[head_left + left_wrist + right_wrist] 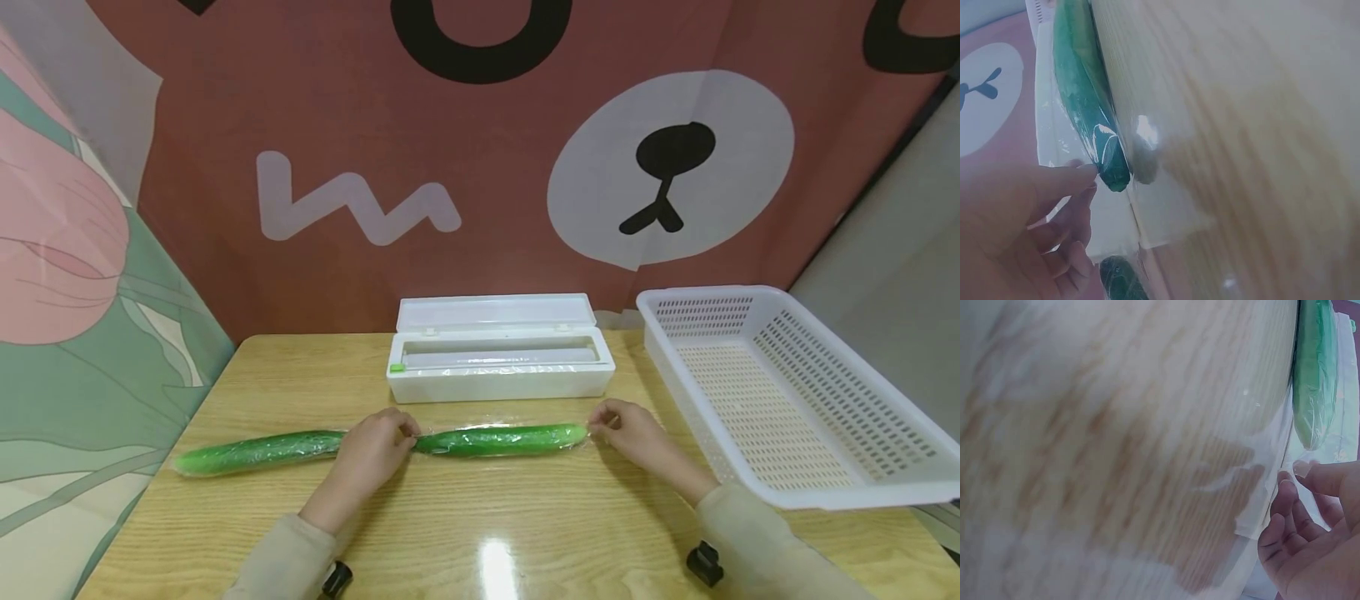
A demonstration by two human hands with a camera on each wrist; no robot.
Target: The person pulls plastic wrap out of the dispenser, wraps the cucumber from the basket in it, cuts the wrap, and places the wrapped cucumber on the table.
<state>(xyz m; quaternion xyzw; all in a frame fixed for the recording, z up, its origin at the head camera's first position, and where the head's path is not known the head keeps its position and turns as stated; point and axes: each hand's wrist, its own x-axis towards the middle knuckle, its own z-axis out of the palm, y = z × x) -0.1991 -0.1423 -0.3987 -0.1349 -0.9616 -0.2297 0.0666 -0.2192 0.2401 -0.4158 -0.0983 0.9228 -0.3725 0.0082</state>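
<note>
one green cucumber (498, 440) lies on the surface (570, 517) in the head view, between the left hand (377, 446) and the right hand (630, 433), clear film (517, 431) over it. second cucumber (258, 452), also wrapped, lies to the left, reaching up to the left hand. white box (498, 383), lid raised, stands behind; white basket (862, 498) at right.

left wrist view: thumb and fingertips pinch the film beside the cucumber's dark end. film looks glossy and close to the skin here.

right wrist view: thumb and forefinger pinch film just beyond the pale tip; loose, creased film shows near the fingers.

handling, judged: cucumber probably firm, fairly light, slick under film and apt to roll; might snap if bent. lift around the middle, fingers on both sides. film likely limp, clingy, easily torn; best taken at the gathered ends, gently.
</note>
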